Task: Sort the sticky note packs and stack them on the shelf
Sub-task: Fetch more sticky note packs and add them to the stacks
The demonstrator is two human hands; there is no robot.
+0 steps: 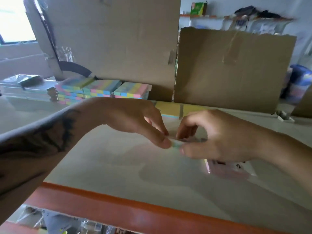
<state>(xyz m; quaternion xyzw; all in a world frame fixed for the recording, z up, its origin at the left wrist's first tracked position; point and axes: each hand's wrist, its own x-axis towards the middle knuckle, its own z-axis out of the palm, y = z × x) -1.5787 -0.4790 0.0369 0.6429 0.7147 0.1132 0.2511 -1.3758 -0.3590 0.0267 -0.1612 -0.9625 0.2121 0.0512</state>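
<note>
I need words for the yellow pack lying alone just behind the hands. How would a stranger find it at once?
Start at the torn cardboard sheet standing at the back right of the shelf. At its foot, just beyond the fingers of the two hands, lies the yellow pack. Unlike the striped stacks further left, it lies apart from them and its top is plain yellow, not many colours.

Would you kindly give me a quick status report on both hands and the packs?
Left hand and right hand pinching one small pastel sticky note pack above grey shelf board. Multicoloured pack stacks at rear. Nothing blocking.
</note>
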